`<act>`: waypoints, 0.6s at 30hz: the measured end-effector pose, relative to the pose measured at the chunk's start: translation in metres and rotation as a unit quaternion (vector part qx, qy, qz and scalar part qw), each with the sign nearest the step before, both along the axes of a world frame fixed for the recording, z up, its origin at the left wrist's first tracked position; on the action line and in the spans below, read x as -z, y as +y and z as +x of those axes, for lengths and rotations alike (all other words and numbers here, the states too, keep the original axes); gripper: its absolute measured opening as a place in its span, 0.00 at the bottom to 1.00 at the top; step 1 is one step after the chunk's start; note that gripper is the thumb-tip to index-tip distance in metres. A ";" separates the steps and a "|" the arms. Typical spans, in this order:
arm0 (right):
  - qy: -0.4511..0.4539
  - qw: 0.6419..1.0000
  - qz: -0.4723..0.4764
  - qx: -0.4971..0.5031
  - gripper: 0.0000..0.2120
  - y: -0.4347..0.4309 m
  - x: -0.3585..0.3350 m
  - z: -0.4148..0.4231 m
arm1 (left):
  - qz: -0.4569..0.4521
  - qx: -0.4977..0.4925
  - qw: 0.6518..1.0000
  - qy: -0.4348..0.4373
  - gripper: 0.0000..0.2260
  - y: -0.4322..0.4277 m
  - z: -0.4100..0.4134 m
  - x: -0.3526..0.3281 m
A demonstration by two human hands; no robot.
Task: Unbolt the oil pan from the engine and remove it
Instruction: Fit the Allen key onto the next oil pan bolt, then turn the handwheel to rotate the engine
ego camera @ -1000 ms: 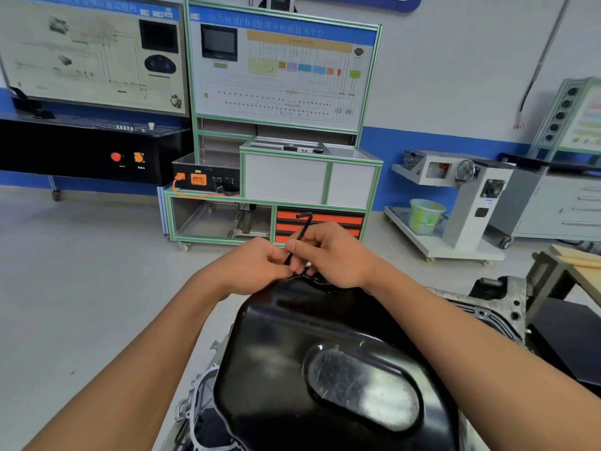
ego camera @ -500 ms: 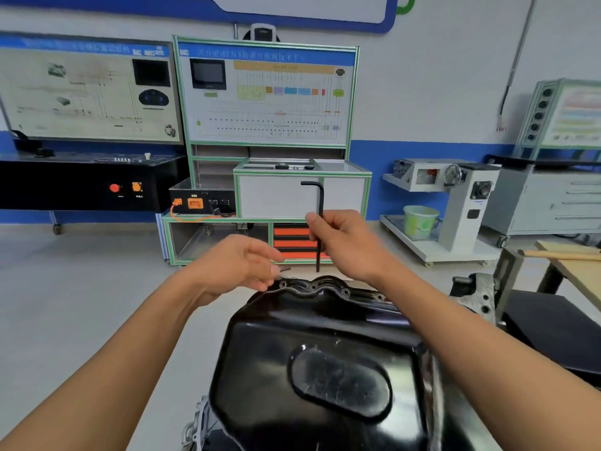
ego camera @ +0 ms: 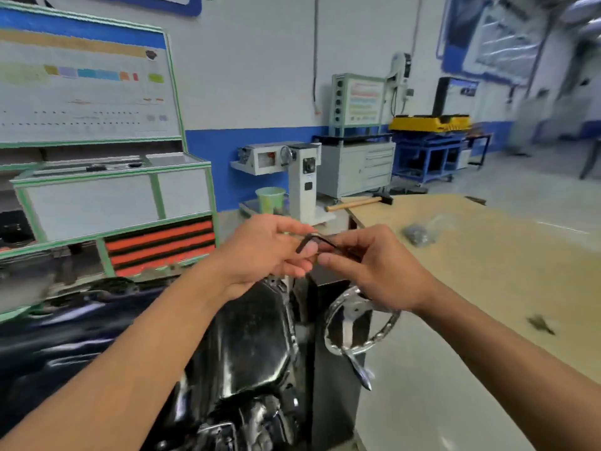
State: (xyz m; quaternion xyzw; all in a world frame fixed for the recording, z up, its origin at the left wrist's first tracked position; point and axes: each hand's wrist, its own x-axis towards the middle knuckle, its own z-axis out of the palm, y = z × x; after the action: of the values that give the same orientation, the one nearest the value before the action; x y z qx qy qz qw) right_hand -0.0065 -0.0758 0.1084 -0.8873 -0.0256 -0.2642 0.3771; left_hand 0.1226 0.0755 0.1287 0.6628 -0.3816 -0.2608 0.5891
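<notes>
The black oil pan (ego camera: 250, 346) sits bottom-up on the engine below my hands, blurred by head motion. Both hands meet in the air above its right end. A black L-shaped hex key (ego camera: 320, 239) lies between them. My right hand (ego camera: 374, 268) pinches its long arm between thumb and fingers. My left hand (ego camera: 270, 252) has its fingertips curled around the bent short end. Neither hand touches the pan.
A metal handwheel (ego camera: 357, 320) on the engine stand is under my right wrist. To the right is a wooden table (ego camera: 487, 271) with a hammer (ego camera: 357, 203) and a clear bag of small parts (ego camera: 419, 234). A green bucket (ego camera: 270, 200) and training cabinets stand behind.
My head has turned right, so the pan now lies low and left. The hex key came up off the pan's far rim, and both hands now hold it in the air.
</notes>
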 end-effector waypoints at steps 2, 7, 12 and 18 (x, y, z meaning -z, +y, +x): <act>0.007 0.997 -0.015 0.073 0.05 -0.031 0.019 -0.041 | 0.009 0.036 0.999 0.001 0.09 -0.047 -0.029 0.018; 0.036 0.966 -0.037 0.255 0.05 -0.101 0.084 -0.137 | 0.053 0.119 0.991 0.012 0.05 -0.156 -0.106 0.087; 0.157 0.906 -0.074 0.386 0.05 -0.160 0.148 -0.201 | 0.086 0.163 0.983 -0.011 0.07 -0.242 -0.166 0.163; 0.223 0.864 -0.065 0.448 0.10 -0.205 0.178 -0.232 | 0.061 0.114 0.975 -0.180 0.06 -0.299 -0.197 0.204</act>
State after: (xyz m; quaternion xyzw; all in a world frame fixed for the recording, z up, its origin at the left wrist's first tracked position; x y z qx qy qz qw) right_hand -0.2381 -0.2805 -0.0692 -0.8612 0.4418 -0.1979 0.1550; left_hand -0.0746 -0.2232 -0.0756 0.6860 -0.5375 -0.2253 0.4355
